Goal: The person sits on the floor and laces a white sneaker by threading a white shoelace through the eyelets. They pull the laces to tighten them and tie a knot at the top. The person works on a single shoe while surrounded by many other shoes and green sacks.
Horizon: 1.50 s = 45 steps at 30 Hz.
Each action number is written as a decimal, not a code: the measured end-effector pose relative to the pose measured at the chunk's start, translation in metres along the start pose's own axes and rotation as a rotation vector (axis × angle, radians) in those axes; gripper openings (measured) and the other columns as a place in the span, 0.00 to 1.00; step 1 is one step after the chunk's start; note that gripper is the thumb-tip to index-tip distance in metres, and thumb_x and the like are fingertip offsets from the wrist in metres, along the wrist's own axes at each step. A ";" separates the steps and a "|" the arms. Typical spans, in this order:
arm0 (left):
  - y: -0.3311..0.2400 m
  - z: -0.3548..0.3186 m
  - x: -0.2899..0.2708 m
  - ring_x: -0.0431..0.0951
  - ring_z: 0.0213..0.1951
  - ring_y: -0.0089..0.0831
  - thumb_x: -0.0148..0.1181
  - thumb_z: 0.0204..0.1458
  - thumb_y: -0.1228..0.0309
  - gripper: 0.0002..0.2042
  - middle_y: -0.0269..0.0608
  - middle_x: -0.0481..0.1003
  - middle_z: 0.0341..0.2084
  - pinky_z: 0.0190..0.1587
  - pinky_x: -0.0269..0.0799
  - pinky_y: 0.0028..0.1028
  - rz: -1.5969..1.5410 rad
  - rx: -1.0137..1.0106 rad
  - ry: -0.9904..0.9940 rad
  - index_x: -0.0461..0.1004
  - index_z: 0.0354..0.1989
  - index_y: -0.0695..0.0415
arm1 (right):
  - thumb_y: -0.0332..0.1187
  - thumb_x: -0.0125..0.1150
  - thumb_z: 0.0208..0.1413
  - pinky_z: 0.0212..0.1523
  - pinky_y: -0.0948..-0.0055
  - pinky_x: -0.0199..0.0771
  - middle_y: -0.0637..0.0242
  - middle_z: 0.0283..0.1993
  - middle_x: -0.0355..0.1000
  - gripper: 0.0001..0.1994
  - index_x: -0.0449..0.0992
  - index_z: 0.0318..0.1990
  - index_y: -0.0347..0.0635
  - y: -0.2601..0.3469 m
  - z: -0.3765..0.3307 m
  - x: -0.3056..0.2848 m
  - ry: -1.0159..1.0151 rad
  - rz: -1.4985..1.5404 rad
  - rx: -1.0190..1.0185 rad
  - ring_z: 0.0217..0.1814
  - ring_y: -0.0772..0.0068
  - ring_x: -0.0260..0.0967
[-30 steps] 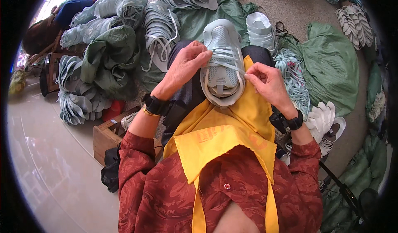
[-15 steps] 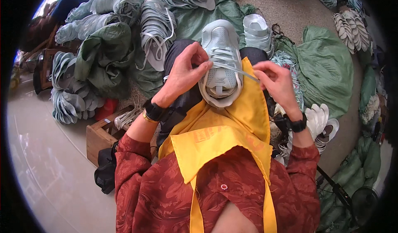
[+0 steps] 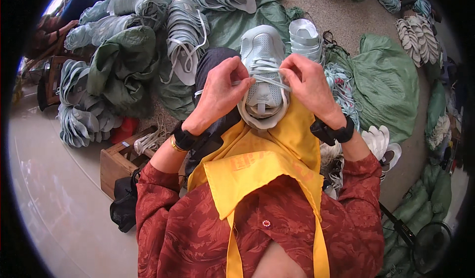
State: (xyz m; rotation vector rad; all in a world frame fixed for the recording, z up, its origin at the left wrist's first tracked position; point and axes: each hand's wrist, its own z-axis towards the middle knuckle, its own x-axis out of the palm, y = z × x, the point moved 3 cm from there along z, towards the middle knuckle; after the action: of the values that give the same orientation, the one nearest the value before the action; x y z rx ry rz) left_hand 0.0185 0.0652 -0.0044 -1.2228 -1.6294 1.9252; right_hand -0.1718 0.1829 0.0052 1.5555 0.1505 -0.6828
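A pale blue-grey shoe upper rests toe-away across my lap, over a yellow apron. A flat, light shoelace crosses its front in several rows. At the left side of the lacing, my left hand is closed in a pinch on the lace, and a loose end sticks out to its left. My right hand pinches the lace close to the upper's right edge, fingertips bent down at the eyelets. The exact eyelet is hidden behind the fingers.
Bundles of stacked pale uppers lie ahead and to the left. Green cloth sacks sit at the right and far side. A wooden box stands by my left arm, with white laces beside it. White uppers lie near my right wrist.
My right hand has come in leftward from beyond the upper's edge to the lacing. The lace stretched out to the right is now drawn in short. My left hand has barely moved.
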 end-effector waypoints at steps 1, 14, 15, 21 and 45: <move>-0.002 0.000 0.001 0.67 0.29 0.14 0.67 0.57 0.75 0.09 0.27 0.69 0.25 0.32 0.65 0.20 0.005 0.028 -0.013 0.70 0.31 0.60 | 0.28 0.64 0.60 0.28 0.69 0.72 0.65 0.28 0.74 0.05 0.76 0.37 0.35 -0.006 0.000 0.000 0.015 0.108 0.106 0.27 0.72 0.73; 0.006 0.001 -0.013 0.67 0.27 0.14 0.69 0.53 0.76 0.11 0.31 0.68 0.22 0.28 0.62 0.21 -0.132 -0.070 0.126 0.68 0.34 0.59 | 0.32 0.65 0.62 0.29 0.82 0.68 0.76 0.33 0.75 0.07 0.78 0.42 0.37 -0.017 0.020 -0.005 0.257 0.408 0.277 0.29 0.88 0.68; 0.005 0.000 -0.018 0.66 0.27 0.13 0.68 0.54 0.77 0.11 0.29 0.68 0.23 0.28 0.62 0.20 -0.188 -0.086 0.144 0.68 0.33 0.59 | 0.32 0.65 0.62 0.29 0.82 0.69 0.75 0.33 0.75 0.08 0.78 0.42 0.37 -0.019 0.016 -0.002 0.228 0.406 0.278 0.29 0.87 0.69; 0.018 -0.026 -0.049 0.65 0.30 0.09 0.66 0.59 0.78 0.09 0.23 0.69 0.28 0.30 0.59 0.16 -0.293 -0.239 0.188 0.69 0.34 0.56 | 0.35 0.66 0.62 0.29 0.80 0.71 0.71 0.30 0.77 0.10 0.77 0.39 0.35 -0.015 -0.011 -0.010 0.134 0.167 0.260 0.28 0.86 0.71; -0.002 -0.022 -0.036 0.66 0.29 0.13 0.60 0.65 0.72 0.06 0.27 0.71 0.28 0.31 0.62 0.18 -0.081 -0.193 0.307 0.72 0.37 0.59 | 0.34 0.66 0.61 0.30 0.79 0.65 0.76 0.25 0.71 0.10 0.80 0.36 0.34 0.001 0.021 -0.049 0.165 0.081 0.022 0.29 0.88 0.64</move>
State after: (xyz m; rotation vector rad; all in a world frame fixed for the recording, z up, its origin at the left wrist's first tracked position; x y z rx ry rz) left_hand 0.0564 0.0536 0.0117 -1.4211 -1.6965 1.4739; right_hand -0.2180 0.1781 0.0320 1.6296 0.2020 -0.4940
